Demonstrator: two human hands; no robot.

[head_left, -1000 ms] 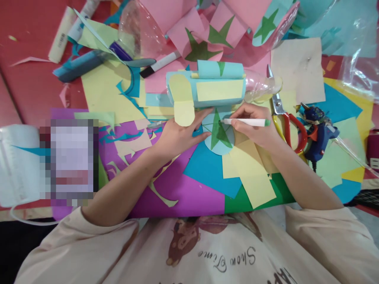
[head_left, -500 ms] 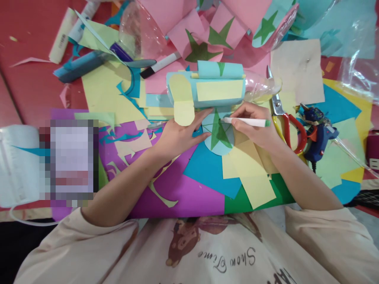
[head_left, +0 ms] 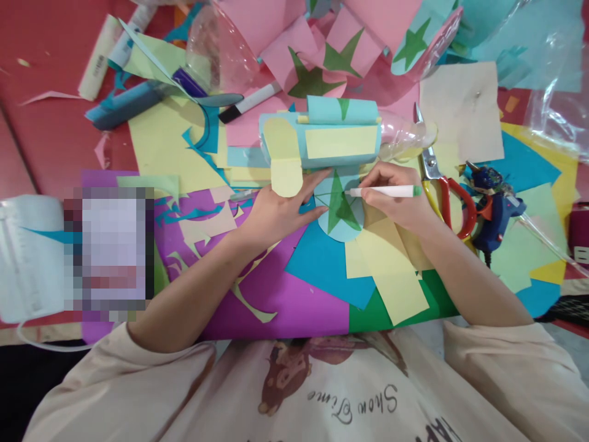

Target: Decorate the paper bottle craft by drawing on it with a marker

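Note:
My right hand (head_left: 396,199) is closed round a white marker with a green end (head_left: 385,191), its tip resting on a light blue paper disc (head_left: 346,227) that bears a green star (head_left: 339,205). Fingers spread flat, my left hand (head_left: 276,212) presses on the disc's left edge. Just behind both hands lies a light blue and yellow paper-covered bottle model (head_left: 322,141).
Red-handled scissors (head_left: 444,184) and a blue glue gun (head_left: 494,205) lie right of my right hand. Coloured paper sheets and scraps cover the red table (head_left: 41,135). A black marker (head_left: 248,101), glue sticks (head_left: 99,55) and a clear bottle half (head_left: 216,49) lie at the back.
The marker tip has shifted a little across the star while my right hand stayed in place. My left hand has not moved.

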